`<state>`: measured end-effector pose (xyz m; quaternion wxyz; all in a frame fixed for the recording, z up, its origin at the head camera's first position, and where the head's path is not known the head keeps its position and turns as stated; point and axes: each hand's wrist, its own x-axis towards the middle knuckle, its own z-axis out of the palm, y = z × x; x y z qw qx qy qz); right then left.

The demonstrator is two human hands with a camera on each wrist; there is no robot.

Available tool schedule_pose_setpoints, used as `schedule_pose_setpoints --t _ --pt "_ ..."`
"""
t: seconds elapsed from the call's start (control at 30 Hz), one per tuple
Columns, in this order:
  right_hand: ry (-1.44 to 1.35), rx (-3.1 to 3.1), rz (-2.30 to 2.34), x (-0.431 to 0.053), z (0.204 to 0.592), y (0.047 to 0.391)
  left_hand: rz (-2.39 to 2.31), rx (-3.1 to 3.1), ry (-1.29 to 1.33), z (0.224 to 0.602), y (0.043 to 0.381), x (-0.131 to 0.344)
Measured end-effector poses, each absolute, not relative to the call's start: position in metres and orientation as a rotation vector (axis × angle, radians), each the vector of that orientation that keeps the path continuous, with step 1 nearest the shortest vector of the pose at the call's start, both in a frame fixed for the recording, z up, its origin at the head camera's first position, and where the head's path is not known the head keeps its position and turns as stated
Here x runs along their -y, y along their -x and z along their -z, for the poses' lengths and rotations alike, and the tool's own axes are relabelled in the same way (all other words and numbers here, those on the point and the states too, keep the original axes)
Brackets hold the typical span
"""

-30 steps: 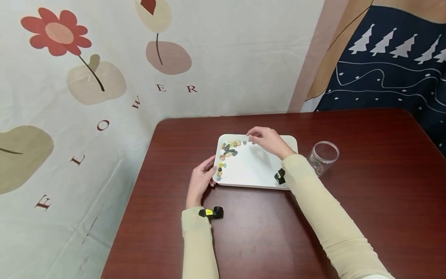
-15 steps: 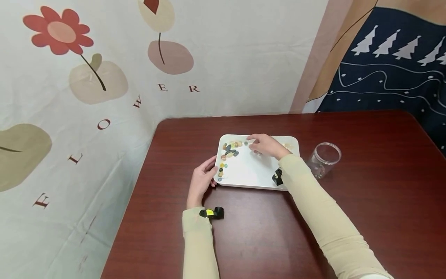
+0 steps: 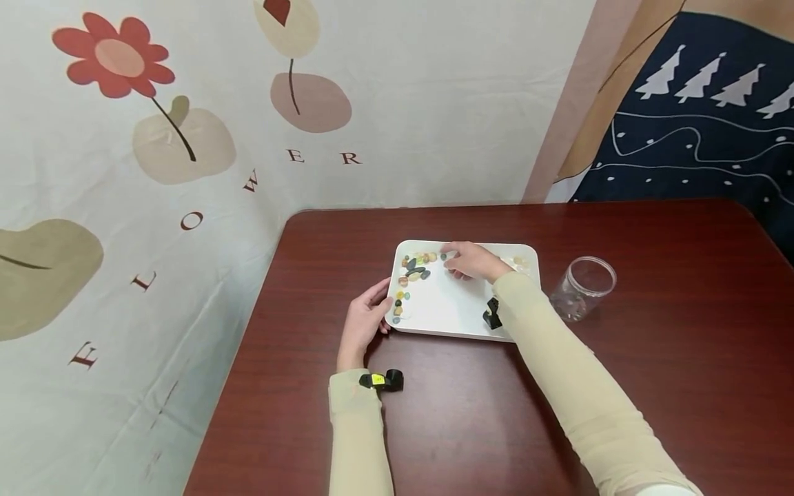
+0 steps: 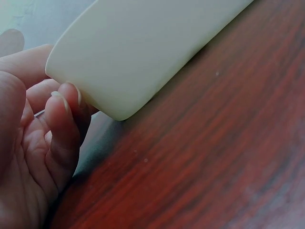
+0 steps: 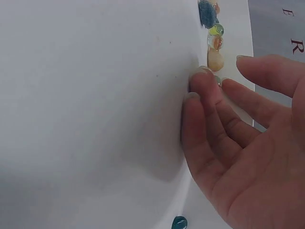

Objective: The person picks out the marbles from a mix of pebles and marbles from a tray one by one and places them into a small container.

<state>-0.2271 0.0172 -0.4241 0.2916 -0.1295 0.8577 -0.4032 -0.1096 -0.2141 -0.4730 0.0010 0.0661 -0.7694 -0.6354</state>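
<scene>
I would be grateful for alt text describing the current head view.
A person's left hand holds the left edge of a white tray while the right hand is over its far part. Small coloured stones lie mainly toward the tray's left; a clear jar sits to its right on a red table.

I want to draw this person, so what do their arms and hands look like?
The arms wear long, pale yellow sleeves, with creases on the right one. The left hand and right hand are bare, without gloves. A small black device with a bright yellow patch sits at the left wrist; another black device sits at the right.
</scene>
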Motion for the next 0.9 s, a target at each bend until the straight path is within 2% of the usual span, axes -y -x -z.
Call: schedule_pose_setpoints --t 0.27,0.63,0.9 --pt "0.329 -2.323 1.081 -0.016 0.426 0.227 2.001 2.410 -0.214 0.473 0.108 0.213" --pt "0.501 -2.519 0.860 -0.008 0.434 0.229 1.992 2.420 -0.232 0.471 0.109 0.217" --pt "0.501 -2.524 0.768 -0.011 0.429 0.223 1.996 2.428 -0.221 0.474 0.110 0.216"
